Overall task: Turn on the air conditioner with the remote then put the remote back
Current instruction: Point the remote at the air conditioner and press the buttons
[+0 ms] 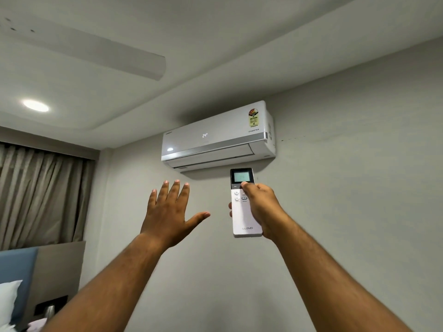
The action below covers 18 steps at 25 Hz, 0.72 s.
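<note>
A white air conditioner (217,136) hangs high on the grey wall, its front display reading 24. Just below it, my right hand (261,207) holds a white remote (242,219) upright, pointed at the unit. The remote has a dark top with a lit screen, and my thumb rests on a button right under that screen. My left hand (167,216) is raised to the left of the remote, palm toward the wall, fingers spread, holding nothing.
Beige curtains (40,195) hang at the left. Below them are a blue headboard (16,267) and a white pillow (8,300). A round ceiling light (36,105) glows at upper left, beside a ceiling fan blade (134,61).
</note>
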### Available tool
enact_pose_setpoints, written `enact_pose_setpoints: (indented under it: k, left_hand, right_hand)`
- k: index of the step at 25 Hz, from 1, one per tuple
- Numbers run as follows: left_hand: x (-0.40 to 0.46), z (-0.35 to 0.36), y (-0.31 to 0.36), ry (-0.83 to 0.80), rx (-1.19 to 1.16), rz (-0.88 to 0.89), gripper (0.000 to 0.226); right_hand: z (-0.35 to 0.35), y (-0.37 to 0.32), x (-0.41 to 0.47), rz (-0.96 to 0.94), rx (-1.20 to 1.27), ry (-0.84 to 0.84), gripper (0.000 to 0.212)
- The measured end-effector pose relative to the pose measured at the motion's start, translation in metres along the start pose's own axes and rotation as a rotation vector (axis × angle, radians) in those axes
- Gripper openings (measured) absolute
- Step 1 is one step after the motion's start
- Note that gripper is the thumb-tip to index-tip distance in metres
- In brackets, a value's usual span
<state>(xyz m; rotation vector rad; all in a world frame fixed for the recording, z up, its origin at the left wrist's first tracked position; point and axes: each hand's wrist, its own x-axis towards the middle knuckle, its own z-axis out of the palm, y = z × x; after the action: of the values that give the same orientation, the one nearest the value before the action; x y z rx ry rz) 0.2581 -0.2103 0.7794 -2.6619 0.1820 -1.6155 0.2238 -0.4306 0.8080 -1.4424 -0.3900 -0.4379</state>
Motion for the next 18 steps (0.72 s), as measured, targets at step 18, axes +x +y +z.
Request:
enact_pose_setpoints:
  k: [18]
  left_hand:
    - [0.016,-0.012,-0.006,0.072,-0.028,0.003,0.111]
  right_hand:
    - [-0.004,-0.005,0.011,-0.060,0.108,-0.062,0.020]
